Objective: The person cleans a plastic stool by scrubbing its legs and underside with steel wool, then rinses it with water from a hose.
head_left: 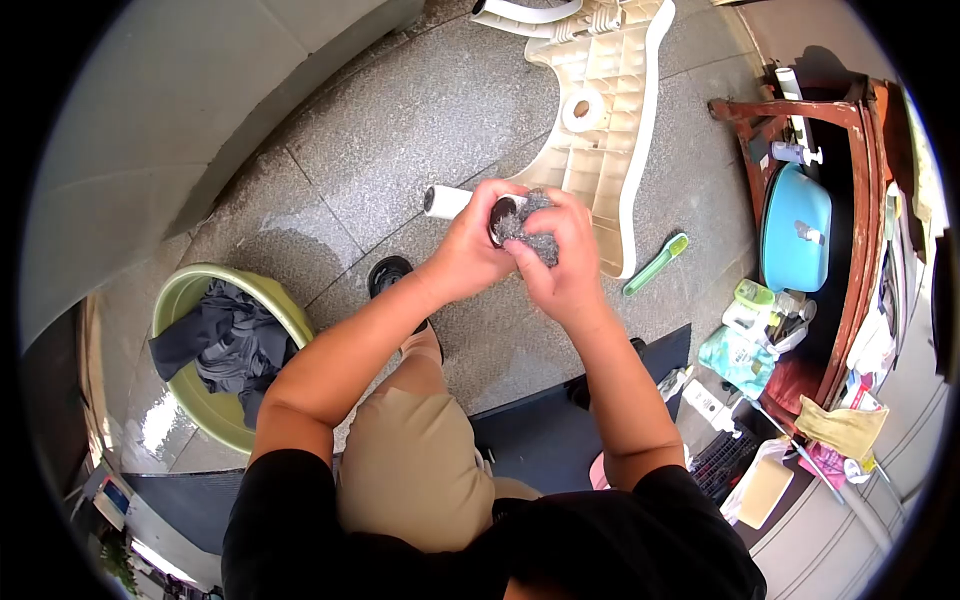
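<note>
My left hand is wrapped round a dark, round-ended piece at the middle of the head view. Facing it, my right hand grips a grey metallic scouring pad and presses it against that piece. A white tube with a dark open end sticks out to the left behind my left hand; whether it joins the dark piece is hidden. Beyond my hands lies a large cream plastic frame with ribs and a round hole. A green-handled brush rests on the floor to its right.
A green tub with dark cloth stands at the left. On the right are a reddish wooden rack, a blue basin, a plastic bag and a tray. A dark mat lies near my feet.
</note>
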`<move>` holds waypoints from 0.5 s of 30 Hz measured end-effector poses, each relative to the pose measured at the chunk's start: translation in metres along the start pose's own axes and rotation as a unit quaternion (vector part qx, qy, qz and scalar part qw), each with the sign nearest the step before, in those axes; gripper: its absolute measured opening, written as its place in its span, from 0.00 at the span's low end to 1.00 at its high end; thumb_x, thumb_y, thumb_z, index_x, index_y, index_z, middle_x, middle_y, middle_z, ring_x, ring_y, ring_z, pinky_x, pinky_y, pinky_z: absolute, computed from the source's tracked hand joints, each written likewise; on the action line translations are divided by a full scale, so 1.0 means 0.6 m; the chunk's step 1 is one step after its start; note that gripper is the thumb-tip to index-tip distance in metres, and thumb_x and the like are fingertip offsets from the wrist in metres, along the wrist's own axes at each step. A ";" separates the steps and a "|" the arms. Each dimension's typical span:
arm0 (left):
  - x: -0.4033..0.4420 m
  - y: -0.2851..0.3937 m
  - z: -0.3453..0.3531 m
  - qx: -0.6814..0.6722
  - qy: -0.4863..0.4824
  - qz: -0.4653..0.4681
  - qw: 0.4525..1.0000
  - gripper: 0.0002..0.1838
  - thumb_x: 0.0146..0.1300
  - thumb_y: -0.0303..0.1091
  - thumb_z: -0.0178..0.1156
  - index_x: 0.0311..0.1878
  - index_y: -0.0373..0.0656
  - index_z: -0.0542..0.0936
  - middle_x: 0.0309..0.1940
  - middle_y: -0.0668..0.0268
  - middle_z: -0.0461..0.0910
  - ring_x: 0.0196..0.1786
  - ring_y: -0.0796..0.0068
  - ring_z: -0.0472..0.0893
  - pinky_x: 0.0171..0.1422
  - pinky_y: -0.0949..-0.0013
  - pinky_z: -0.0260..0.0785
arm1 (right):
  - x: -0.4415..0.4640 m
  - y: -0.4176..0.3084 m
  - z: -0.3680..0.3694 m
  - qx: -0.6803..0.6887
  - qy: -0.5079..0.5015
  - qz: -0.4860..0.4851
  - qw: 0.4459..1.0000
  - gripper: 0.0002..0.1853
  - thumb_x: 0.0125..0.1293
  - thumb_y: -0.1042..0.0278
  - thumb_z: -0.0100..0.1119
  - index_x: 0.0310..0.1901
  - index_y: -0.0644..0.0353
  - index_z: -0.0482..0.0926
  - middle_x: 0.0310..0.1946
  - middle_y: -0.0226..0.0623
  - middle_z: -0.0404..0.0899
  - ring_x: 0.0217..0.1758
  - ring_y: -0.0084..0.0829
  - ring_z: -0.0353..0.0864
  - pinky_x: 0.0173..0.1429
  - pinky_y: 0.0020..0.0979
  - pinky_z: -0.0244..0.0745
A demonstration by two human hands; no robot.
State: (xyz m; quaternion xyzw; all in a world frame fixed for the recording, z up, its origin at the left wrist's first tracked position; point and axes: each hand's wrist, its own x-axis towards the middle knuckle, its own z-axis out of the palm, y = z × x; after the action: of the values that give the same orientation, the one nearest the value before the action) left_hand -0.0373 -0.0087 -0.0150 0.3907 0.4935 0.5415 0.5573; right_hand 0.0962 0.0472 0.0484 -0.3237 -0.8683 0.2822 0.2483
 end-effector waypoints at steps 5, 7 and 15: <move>0.002 -0.002 -0.006 0.010 -0.001 -0.054 0.998 0.32 0.52 0.15 0.64 0.59 0.45 0.64 0.51 0.66 0.69 0.55 0.77 0.70 0.59 0.71 0.67 | 0.010 0.000 0.004 0.220 0.056 0.237 0.945 0.12 0.62 0.71 0.67 0.44 0.59 0.74 0.42 0.43 0.80 0.43 0.36 0.81 0.47 0.30 0.74; -0.004 0.012 -0.015 -0.056 -0.005 -0.055 0.997 0.33 0.50 0.14 0.63 0.59 0.46 0.64 0.50 0.66 0.69 0.54 0.77 0.70 0.58 0.70 0.68 | 0.010 0.004 -0.007 0.272 0.012 0.243 0.931 0.13 0.60 0.72 0.68 0.43 0.59 0.74 0.43 0.44 0.80 0.44 0.38 0.81 0.49 0.32 0.74; -0.005 0.008 -0.009 0.010 0.004 0.024 1.000 0.32 0.50 0.18 0.69 0.57 0.45 0.66 0.54 0.66 0.73 0.57 0.75 0.73 0.61 0.67 0.69 | 0.034 0.018 0.028 0.119 0.111 0.178 0.970 0.13 0.59 0.74 0.68 0.42 0.60 0.74 0.42 0.42 0.81 0.47 0.38 0.81 0.53 0.36 0.74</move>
State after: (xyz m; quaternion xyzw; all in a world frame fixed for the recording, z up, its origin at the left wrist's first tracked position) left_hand -0.0435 -0.0118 -0.0112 0.4057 0.4915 0.5515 0.5382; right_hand 0.0768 0.0629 0.0348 -0.4708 -0.7237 0.3854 0.3259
